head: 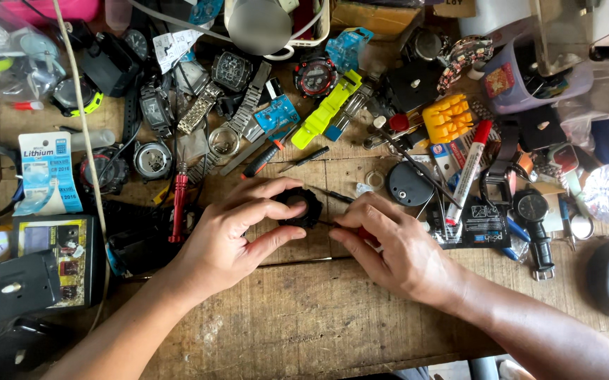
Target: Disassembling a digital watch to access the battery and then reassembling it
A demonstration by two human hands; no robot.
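your left hand [230, 236] is curled around a black watch case [300, 206], fingers over its top edge and thumb beneath, pinning it just above the bare middle of the wooden desk [304, 317]. the case is roundish with a toothed rim, so it shows no clear long axis, and which way it faces is hidden by your fingers. your right hand [389, 246] is pinched shut on a thin screwdriver [336, 224] with a bit of red handle showing under the fingers; its shaft lies nearly level, long axis running left to right, tip pointing left and touching the right side of the case. just beyond your hands lie a red pin tool [178, 207], a round black case back [410, 184] and a red-capped marker [469, 169].
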